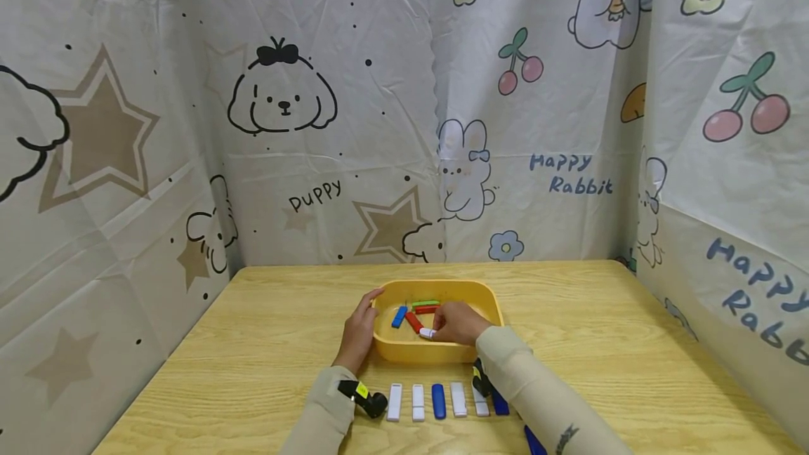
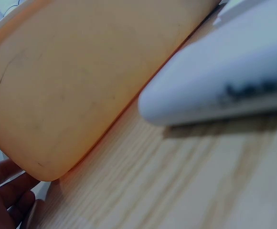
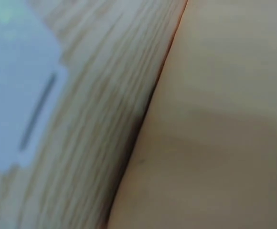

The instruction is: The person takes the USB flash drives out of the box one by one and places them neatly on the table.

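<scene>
Both forearms in, beige long sleeves down to the wrists. Left forearm (image 1: 321, 413) comes up from bottom centre, angled rightward; left hand (image 1: 358, 332) carries on along that line, fingers together, pointing up and away, reasonably straight. Left-wrist view catches some of those fingers low in the left corner, in shadow. Right forearm (image 1: 546, 395) slants in from lower right, up and leftward. Right hand (image 1: 460, 323) faces left, back up, fingers bent down in a pinch. Hands apart, roughly level.

Head looks forward, down; wrists close; all share bin (image 1: 426, 353)
</scene>
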Motion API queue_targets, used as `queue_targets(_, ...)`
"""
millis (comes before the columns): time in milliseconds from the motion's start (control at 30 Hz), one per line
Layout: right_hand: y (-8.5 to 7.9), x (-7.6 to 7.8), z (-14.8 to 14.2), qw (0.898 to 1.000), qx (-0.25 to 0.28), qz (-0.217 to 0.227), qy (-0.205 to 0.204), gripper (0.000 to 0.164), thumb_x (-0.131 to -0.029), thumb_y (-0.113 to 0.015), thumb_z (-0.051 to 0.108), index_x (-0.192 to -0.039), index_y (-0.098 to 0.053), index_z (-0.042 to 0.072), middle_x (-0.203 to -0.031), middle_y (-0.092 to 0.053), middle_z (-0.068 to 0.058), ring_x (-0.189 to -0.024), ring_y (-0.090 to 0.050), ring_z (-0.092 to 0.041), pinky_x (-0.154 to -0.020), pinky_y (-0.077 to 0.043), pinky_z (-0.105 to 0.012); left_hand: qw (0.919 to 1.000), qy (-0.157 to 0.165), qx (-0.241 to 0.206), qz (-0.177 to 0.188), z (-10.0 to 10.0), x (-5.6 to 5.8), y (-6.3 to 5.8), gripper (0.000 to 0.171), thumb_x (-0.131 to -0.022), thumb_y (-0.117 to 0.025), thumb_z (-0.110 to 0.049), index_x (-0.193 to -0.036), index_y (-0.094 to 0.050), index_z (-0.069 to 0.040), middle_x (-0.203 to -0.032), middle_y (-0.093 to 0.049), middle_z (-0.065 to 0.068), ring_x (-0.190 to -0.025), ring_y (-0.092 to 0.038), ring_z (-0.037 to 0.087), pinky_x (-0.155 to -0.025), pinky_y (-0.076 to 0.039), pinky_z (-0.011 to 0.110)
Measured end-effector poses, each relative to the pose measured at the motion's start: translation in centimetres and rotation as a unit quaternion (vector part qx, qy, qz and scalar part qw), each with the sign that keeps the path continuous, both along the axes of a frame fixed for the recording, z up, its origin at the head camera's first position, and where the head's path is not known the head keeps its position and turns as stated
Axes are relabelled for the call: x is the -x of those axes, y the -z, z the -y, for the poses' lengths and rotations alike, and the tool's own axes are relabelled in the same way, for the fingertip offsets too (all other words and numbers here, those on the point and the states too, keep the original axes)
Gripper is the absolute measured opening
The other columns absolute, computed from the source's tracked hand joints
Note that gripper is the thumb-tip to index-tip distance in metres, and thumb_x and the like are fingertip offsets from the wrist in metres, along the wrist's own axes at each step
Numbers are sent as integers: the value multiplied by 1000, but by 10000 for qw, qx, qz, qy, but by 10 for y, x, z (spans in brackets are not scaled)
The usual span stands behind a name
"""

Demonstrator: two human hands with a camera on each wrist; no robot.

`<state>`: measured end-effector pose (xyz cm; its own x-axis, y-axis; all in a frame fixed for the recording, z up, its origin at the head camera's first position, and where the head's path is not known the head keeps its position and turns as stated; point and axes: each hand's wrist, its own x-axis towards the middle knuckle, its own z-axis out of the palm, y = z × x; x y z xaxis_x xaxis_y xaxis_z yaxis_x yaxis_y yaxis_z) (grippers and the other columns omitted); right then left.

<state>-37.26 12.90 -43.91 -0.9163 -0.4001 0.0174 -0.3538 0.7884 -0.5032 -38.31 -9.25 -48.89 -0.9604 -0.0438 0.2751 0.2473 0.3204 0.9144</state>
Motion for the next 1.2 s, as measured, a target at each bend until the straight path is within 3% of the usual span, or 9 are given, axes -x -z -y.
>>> queue_targets(600,-1,1,-3,9976,499,93,468,13,-81,-74,17,-80,-62,13,-73,-56,-1,-67,-53,-17,-57,-45,-27,10000,30,26,-36,-1,1,3,41,-97,-40,-15,-134,-55,-25,-144,-49,4,-130,-44,26,-109,-31,50)
queue_targets(933,-12,-4,-4,9956,754,-512,217,14,-82,-73,13,-81,-60,10,-73,-57,0,-64,-51,-15,-57,-45,-26,9999,-9,67,-92,2,2,3,41,-97,-39,-14,-135,-54,-23,-144,-48,6,-133,-42,28,-110,-29,52)
queue_targets(1200,-26,-19,-18,9914,1133,-634,153,14,-83,-72,13,-85,-59,10,-75,-58,1,-65,-52,-14,-58,-46,-26,9999,30,83,-115,0,4,2,42,-97,-40,-14,-135,-55,-22,-144,-48,6,-131,-43,28,-110,-29,52)
